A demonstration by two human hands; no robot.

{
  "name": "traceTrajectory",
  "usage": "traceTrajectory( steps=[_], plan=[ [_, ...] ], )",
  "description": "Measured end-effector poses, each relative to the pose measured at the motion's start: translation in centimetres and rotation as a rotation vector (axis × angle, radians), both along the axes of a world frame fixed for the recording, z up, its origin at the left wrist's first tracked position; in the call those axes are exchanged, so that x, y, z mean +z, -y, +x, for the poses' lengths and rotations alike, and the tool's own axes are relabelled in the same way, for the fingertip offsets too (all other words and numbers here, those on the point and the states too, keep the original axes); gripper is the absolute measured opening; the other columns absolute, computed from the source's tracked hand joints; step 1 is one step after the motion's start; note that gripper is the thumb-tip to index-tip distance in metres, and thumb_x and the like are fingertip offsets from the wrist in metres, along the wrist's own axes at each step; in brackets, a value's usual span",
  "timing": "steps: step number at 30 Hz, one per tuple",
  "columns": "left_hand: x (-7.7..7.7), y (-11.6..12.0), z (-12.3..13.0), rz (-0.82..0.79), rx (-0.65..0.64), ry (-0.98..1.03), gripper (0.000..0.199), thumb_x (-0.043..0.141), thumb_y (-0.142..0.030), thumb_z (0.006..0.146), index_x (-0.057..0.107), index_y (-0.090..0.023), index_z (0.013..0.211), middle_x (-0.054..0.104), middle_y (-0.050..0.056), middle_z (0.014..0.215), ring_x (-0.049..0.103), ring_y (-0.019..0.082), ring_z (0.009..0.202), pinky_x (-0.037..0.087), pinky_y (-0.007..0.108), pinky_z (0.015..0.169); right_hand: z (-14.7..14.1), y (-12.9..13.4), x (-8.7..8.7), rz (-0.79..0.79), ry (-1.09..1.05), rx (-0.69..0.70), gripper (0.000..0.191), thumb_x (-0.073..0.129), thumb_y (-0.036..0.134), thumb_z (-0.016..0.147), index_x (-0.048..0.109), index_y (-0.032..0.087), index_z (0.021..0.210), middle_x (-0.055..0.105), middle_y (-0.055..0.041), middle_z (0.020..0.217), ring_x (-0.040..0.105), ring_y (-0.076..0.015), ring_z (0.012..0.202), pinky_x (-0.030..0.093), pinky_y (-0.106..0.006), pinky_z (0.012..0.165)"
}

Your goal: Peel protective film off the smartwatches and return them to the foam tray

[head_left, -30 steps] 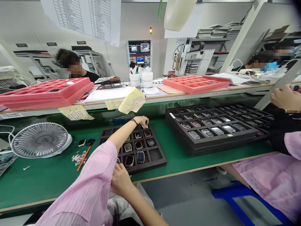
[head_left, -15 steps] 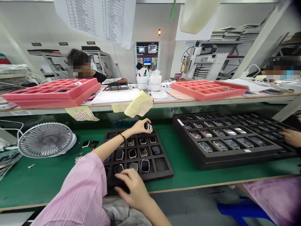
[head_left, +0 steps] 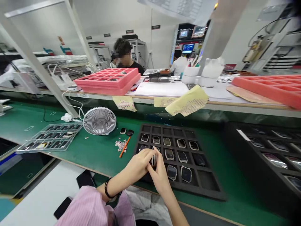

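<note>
A white fan (head_left: 99, 121) sits on the green mat (head_left: 70, 160). Next to it are two small black bits (head_left: 123, 131), a little pile of paper scraps (head_left: 120, 145), and an orange stick (head_left: 124, 147). A clear plastic tray (head_left: 50, 137) lies farther left. Up on the shelf is a stack of pink foam trays (head_left: 107, 81), and another pink tray (head_left: 268, 89) is on the right. Yellow dotted sheets (head_left: 187, 100) hang over the shelf edge. White cups (head_left: 191, 75) stand there too. A person in a black shirt (head_left: 125, 59) sits behind the shelf.
</note>
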State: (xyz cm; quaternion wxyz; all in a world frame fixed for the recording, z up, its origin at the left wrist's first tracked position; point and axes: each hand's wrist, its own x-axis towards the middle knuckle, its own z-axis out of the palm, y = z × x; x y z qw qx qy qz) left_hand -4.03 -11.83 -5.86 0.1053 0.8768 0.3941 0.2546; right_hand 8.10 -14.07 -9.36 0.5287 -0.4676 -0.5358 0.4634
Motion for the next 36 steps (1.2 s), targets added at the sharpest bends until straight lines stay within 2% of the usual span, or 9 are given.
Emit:
traceTrajectory(
  steps=[5,7,9,11,15,20,28,31,36],
  plan=[
    [0.5,0.5,-3.9,-0.06,0.089,0.018,0.056,0.053,-0.005,0.076,0.041,-0.021,0.128,0.059,0.01,0.122,0.054,0.022,0.116,0.048,0.036,0.096,-3.5,-1.6,0.1,-0.015,-0.125,0.095,0.043,0.061,0.034,0.081,0.054,0.024,0.123,0.053,-0.0069,0.133,0.045,-0.0237,0.127,0.035,-0.039,0.107],
    [1.0,0.4,-5.9,-0.12,0.161,0.058,0.058,0.064,-0.021,0.077,0.04,-0.023,0.13,0.056,0.009,0.125,0.054,0.023,0.115,0.05,0.035,0.092,-4.0,-2.3,0.2,-0.158,-0.286,0.151,0.038,0.062,0.038,0.081,0.057,0.024,0.116,0.061,-0.0062,0.119,0.057,-0.0231,0.109,0.048,-0.036,0.089],
    [0.9,0.1,-8.0,-0.153,0.312,0.077,0.046,0.063,-0.036,0.081,0.046,-0.023,0.122,0.058,0.008,0.121,0.057,0.023,0.11,0.052,0.033,0.087,-4.2,-2.8,0.3,-0.319,-0.48,0.209,0.037,0.06,0.042,0.082,0.057,0.024,0.114,0.065,-0.0053,0.1,0.062,-0.0202,0.082,0.05,-0.031,0.062],
    [0.0,-0.2,-9.9,-0.135,0.519,0.019,0.022,0.051,-0.039,0.089,0.056,-0.022,0.102,0.062,0.006,0.104,0.06,0.021,0.099,0.052,0.032,0.081,-4.1,-3.0,0.2,-0.423,-0.643,0.236,0.038,0.059,0.044,0.083,0.056,0.023,0.115,0.065,-0.0044,0.088,0.059,-0.0174,0.066,0.044,-0.027,0.048],
    [-2.9,-0.8,-11.7,-0.175,0.732,-0.225,0.026,0.05,-0.04,0.09,0.055,-0.019,0.077,0.06,0.005,0.085,0.06,0.021,0.086,0.049,0.029,0.072,-3.9,-2.7,-0.2,-0.486,-0.742,0.272,0.038,0.059,0.04,0.084,0.053,0.022,0.117,0.065,-0.0059,0.086,0.059,-0.0179,0.067,0.043,-0.027,0.049],
    [-4.3,-0.7,-11.1,-0.272,0.712,-0.263,0.014,0.052,-0.024,0.088,0.056,-0.019,0.075,0.06,0.004,0.082,0.059,0.018,0.081,0.046,0.026,0.066,-3.9,-2.3,-0.4,-0.486,-0.692,0.282,0.038,0.057,0.039,0.086,0.051,0.023,0.119,0.064,-0.0061,0.09,0.058,-0.017,0.068,0.044,-0.028,0.051],
    [-4.8,-1.7,-10.5,-0.071,0.577,-0.177,0.017,0.045,-0.026,0.094,0.059,-0.018,0.088,0.062,0.006,0.095,0.056,0.021,0.089,0.046,0.031,0.074,-4.0,-2.2,-0.5,-0.453,-0.646,0.285,0.037,0.056,0.039,0.086,0.052,0.023,0.119,0.063,-0.0055,0.091,0.058,-0.0176,0.068,0.043,-0.028,0.051],
    [-5.3,-3.2,-10.8,-0.011,0.511,-0.272,0.014,0.046,-0.019,0.092,0.06,-0.017,0.095,0.062,0.009,0.102,0.054,0.023,0.096,0.043,0.032,0.076,-4.0,-2.2,-0.5,-0.462,-0.666,0.29,0.039,0.058,0.039,0.085,0.05,0.023,0.12,0.063,-0.0061,0.091,0.058,-0.0175,0.068,0.043,-0.028,0.05],
    [-5.9,-4.8,-10.9,0.037,0.442,-0.454,0.02,0.046,-0.016,0.091,0.06,-0.015,0.078,0.062,0.01,0.085,0.054,0.023,0.084,0.04,0.034,0.075,-4.0,-2.1,-0.4,-0.445,-0.688,0.296,0.036,0.057,0.037,0.086,0.051,0.023,0.118,0.063,-0.0048,0.09,0.059,-0.0171,0.068,0.042,-0.027,0.05]
  ],
)
